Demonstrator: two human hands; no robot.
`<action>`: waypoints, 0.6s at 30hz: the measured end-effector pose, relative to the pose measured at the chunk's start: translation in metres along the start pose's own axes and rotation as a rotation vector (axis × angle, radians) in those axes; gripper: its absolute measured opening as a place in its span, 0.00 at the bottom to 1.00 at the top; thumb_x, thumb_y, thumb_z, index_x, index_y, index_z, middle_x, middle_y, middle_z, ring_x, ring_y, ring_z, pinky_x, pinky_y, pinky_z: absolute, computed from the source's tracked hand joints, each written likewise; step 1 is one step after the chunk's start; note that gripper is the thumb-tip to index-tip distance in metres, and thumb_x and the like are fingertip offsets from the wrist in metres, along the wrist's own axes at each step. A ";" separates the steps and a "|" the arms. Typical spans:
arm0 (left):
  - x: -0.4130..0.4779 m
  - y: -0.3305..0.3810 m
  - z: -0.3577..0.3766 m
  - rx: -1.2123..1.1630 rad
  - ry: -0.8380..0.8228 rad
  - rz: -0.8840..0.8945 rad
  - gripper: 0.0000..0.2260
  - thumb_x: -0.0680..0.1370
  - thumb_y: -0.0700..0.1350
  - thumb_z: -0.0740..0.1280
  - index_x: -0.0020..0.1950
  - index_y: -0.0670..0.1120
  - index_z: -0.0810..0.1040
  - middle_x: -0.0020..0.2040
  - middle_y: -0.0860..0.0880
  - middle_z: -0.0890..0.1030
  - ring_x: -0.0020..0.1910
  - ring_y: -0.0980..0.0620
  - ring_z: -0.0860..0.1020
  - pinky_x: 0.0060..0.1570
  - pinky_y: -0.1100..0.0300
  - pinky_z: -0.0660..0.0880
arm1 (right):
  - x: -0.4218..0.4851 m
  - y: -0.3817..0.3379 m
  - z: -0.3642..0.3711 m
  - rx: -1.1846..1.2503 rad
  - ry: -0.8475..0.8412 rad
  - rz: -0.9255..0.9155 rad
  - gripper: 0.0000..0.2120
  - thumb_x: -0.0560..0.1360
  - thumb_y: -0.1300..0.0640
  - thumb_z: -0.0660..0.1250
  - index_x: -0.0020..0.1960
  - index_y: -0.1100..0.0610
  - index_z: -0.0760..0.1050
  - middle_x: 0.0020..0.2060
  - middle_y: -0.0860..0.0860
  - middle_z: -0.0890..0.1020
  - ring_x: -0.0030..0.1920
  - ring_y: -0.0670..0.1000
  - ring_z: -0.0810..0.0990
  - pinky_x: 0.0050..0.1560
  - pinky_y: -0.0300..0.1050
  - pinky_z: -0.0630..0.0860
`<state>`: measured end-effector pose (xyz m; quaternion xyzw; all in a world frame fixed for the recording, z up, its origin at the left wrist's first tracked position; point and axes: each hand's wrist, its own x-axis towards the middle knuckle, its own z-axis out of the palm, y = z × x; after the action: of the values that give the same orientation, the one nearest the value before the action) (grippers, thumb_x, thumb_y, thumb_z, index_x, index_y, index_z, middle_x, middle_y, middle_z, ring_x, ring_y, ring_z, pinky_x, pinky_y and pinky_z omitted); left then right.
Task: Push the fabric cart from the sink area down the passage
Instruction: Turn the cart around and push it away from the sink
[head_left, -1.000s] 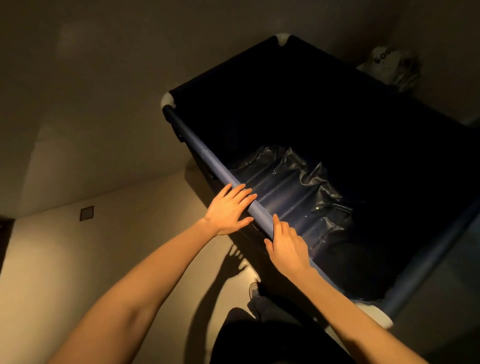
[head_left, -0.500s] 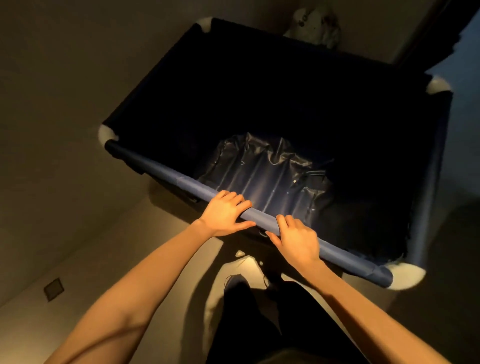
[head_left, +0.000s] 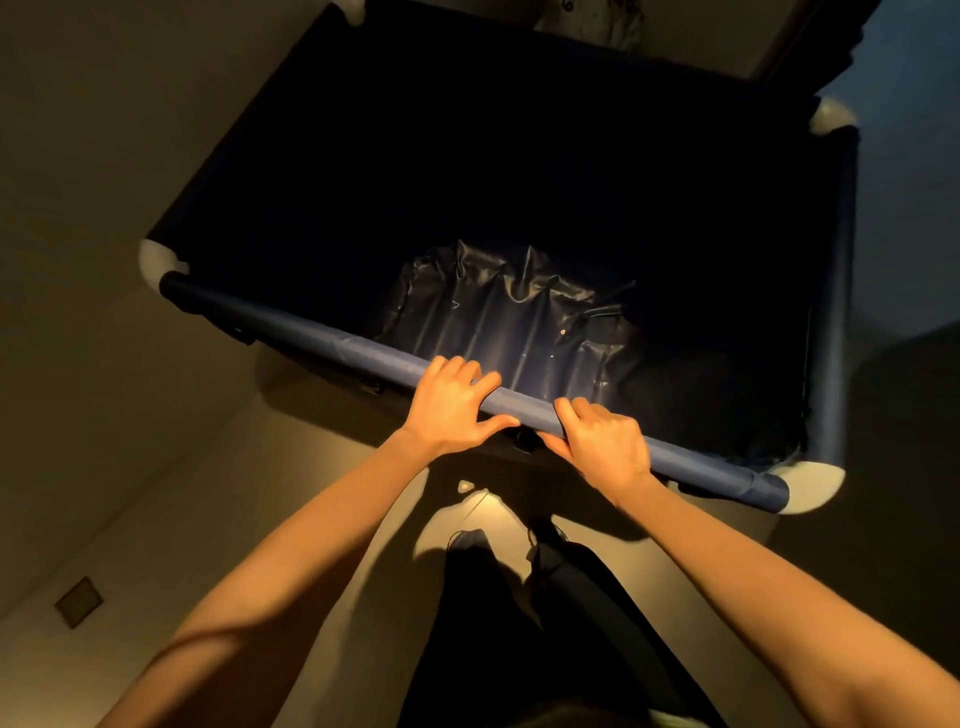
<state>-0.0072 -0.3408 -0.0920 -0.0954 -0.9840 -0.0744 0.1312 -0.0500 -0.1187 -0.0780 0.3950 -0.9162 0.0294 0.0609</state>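
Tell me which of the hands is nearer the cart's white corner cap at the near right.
Right. The right hand grips the rail beside the left hand, on the side toward that corner cap; the left is farther along.

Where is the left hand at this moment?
In the head view, the left hand rests on the fabric cart's near rail, just left of the right hand.

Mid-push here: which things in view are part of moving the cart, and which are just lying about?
Job:
fabric cart
near rail
left hand
right hand

Lying about:
pale bag beyond the cart
floor plate
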 end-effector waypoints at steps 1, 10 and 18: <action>0.000 0.006 0.001 0.001 0.004 -0.012 0.24 0.73 0.67 0.60 0.49 0.46 0.77 0.41 0.46 0.80 0.39 0.47 0.77 0.42 0.54 0.71 | -0.004 0.005 0.000 0.000 0.010 -0.015 0.18 0.67 0.47 0.73 0.47 0.60 0.75 0.32 0.56 0.79 0.27 0.54 0.78 0.22 0.42 0.72; -0.004 0.061 0.002 0.013 0.034 -0.157 0.26 0.73 0.68 0.59 0.50 0.46 0.79 0.40 0.46 0.81 0.39 0.48 0.77 0.42 0.54 0.70 | -0.025 0.052 0.000 0.053 0.046 -0.167 0.17 0.69 0.47 0.72 0.48 0.60 0.74 0.32 0.56 0.79 0.27 0.55 0.78 0.22 0.44 0.72; -0.019 0.086 -0.004 0.043 0.086 -0.300 0.25 0.72 0.68 0.62 0.49 0.47 0.80 0.40 0.47 0.81 0.39 0.49 0.77 0.41 0.55 0.70 | -0.020 0.066 -0.004 0.101 0.040 -0.320 0.18 0.68 0.48 0.73 0.48 0.60 0.76 0.33 0.56 0.80 0.29 0.54 0.79 0.23 0.45 0.75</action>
<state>0.0293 -0.2614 -0.0830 0.0590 -0.9820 -0.0760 0.1626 -0.0837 -0.0586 -0.0776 0.5376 -0.8377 0.0731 0.0631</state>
